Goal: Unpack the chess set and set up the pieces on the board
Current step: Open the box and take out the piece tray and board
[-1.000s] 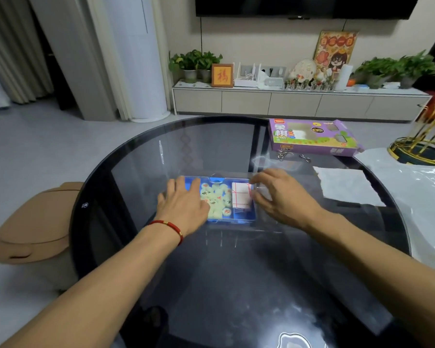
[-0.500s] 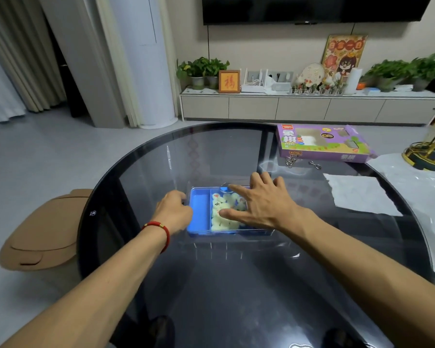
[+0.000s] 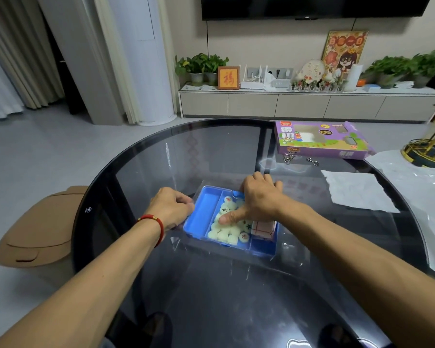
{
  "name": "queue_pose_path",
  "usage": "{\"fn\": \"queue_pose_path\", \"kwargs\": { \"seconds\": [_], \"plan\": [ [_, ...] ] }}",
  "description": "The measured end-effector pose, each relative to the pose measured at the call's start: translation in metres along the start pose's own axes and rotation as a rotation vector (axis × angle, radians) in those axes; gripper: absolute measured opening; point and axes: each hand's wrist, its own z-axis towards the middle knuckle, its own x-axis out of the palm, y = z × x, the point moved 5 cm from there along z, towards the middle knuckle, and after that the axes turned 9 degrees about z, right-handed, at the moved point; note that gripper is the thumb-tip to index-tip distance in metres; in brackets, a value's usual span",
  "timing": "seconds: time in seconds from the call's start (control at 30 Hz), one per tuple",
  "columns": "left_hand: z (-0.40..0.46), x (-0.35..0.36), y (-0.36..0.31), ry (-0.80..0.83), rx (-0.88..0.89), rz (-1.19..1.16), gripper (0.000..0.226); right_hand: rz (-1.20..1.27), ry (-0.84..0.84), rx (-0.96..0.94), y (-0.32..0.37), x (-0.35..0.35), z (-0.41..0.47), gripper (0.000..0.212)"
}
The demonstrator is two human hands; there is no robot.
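Change vs 0.5 s ago: right hand [image 3: 259,199] was spread flat over the pieces; it now reaches to the tray's far edge at 12 o'clock, fingers curled over the rim, thumb pressed on the pieces. Whether it grips anything there, can't tell. Left hand [image 3: 172,209] stays at 9 o'clock, fingers curled, pinching the tray's left wall.

Shallow blue plastic compartment tray [image 3: 202,217] sits mid-table, left compartment bare. Round pale glossy chess discs [image 3: 226,233] with red/black characters fill the middle 1. Folded white board sheet with red grid lines [image 3: 263,228] lies at 3 o'clock of the discs.

My read: unpacking barely started, board not yet unfolded, 0 pieces out.

Round dark glass tabletop [image 3: 211,297], reflective. Purple cardboard chess box [image 3: 319,141] at 1 o'clock, crumpled white paper sheet [image 3: 357,192] at 2 o'clock.
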Motion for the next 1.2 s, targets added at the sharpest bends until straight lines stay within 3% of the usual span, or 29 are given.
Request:
{"fn": "queue_pose_path", "kwargs": {
  "seconds": [0.07,0.2,0.33,0.43,0.53,0.6,0.73,0.87,1.03,1.1,1.2],
  "plan": [
    [0.000,0.003,0.002,0.033,-0.002,-0.031,0.012,0.056,-0.007,0.001,-0.002,-0.004,-0.002,0.105],
    [0.000,0.003,0.005,0.073,-0.110,-0.198,0.031,0.263,-0.032,-0.026,-0.002,-0.021,-0.009,0.055],
    [0.000,0.005,0.003,0.009,-0.123,-0.192,0.030,0.443,-0.106,0.023,-0.010,-0.036,-0.010,0.046],
    [-0.002,-0.003,0.000,-0.122,-0.036,-0.109,0.030,0.726,-0.118,0.134,-0.027,-0.046,-0.014,0.035],
    [-0.009,-0.010,-0.011,-0.279,0.172,0.241,0.021,0.941,-0.213,0.252,-0.054,-0.058,-0.017,0.038],
    [-0.016,-0.006,-0.021,-0.325,0.381,0.330,0.020,1.048,-0.276,0.335,-0.074,-0.062,-0.021,0.043],
    [-0.032,0.026,-0.043,-0.094,0.765,0.391,0.015,1.236,-0.368,0.372,-0.103,-0.070,-0.033,0.041],
    [-0.041,0.059,-0.057,0.150,0.845,0.623,0.045,1.305,-0.448,0.376,-0.123,-0.076,-0.043,0.041],
    [-0.034,0.068,-0.069,0.185,0.811,0.751,0.059,1.296,-0.445,0.429,-0.134,-0.072,-0.052,0.042],
    [-0.033,0.066,-0.071,0.161,0.787,0.785,0.058,1.293,-0.446,0.437,-0.137,-0.071,-0.053,0.042],
    [-0.032,0.055,-0.074,0.084,0.754,0.676,0.028,1.306,-0.446,0.446,-0.139,-0.069,-0.053,0.043]
  ]
}}
